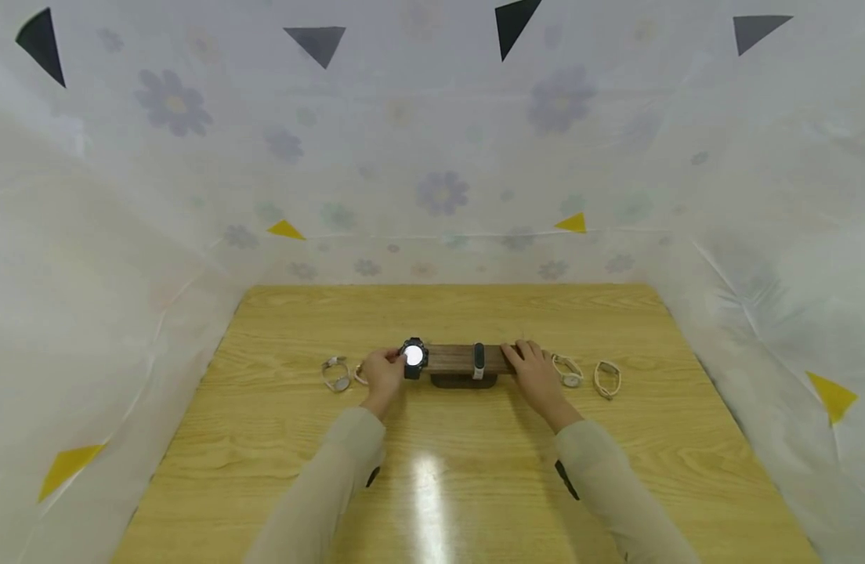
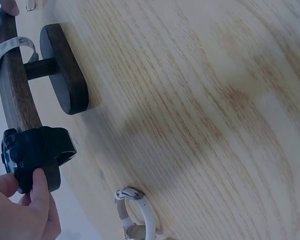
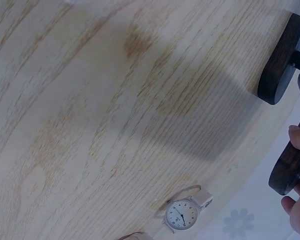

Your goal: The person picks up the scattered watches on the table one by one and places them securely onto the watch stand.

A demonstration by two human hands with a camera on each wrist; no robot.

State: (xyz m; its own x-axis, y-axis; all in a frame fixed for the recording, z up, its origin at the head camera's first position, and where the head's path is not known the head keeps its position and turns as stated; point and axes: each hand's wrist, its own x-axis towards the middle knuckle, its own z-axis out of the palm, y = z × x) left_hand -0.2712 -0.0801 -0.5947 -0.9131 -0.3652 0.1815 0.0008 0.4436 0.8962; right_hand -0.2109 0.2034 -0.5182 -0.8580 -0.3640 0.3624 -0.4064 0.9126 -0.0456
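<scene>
Watch [image 1: 414, 357] pinched in left hand [image 1: 384, 377], the nearer one, at left end of wooden bar [image 1: 450, 359]. Bar's long axis left to right, opposite end clamped in right hand [image 1: 538, 380]. Black strap [image 2: 56, 139] looped over tip or only against it: can't tell.

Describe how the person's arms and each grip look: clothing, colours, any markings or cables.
The left sleeve and right sleeve are long and pale beige. A black patch shows on the left one's inner edge, a black strip on the right one's; what they are is unclear. I see no lettering or cables. The left grip and right grip wear no gloves.
</scene>
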